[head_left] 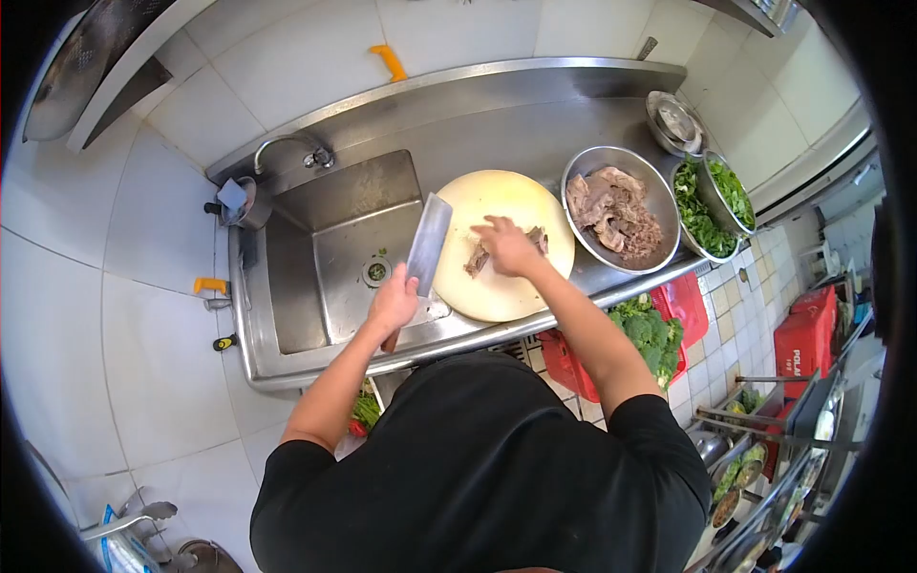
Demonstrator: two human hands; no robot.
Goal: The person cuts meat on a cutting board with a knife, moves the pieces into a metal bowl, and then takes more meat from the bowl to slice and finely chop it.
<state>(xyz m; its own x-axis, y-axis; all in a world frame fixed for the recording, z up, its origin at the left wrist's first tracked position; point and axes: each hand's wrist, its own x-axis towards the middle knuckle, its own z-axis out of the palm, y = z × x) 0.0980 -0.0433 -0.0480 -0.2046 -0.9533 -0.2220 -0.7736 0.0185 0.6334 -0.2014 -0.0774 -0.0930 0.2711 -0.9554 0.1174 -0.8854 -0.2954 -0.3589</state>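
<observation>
My left hand (394, 302) is closed on the handle of a cleaver (430, 244), whose wide blade points up and away over the left edge of the round cutting board (492, 301). Over the middle of that board is my right hand (511, 248), palm down with its fingers apart. Small pieces of cooked meat (475, 261) lie under and beside the fingers, and more show at the far side of the hand. To the right of the board, a large metal bowl (578, 234) holds more meat (611, 210), partly in big chunks and partly in small bits.
A sink basin (353, 267) with a faucet (287, 140) lies left of the board. Bowls of leafy greens (697, 215) and stacked bowls (676, 124) stand at the right. Below the counter, a red crate (683, 310) holds broccoli (654, 334).
</observation>
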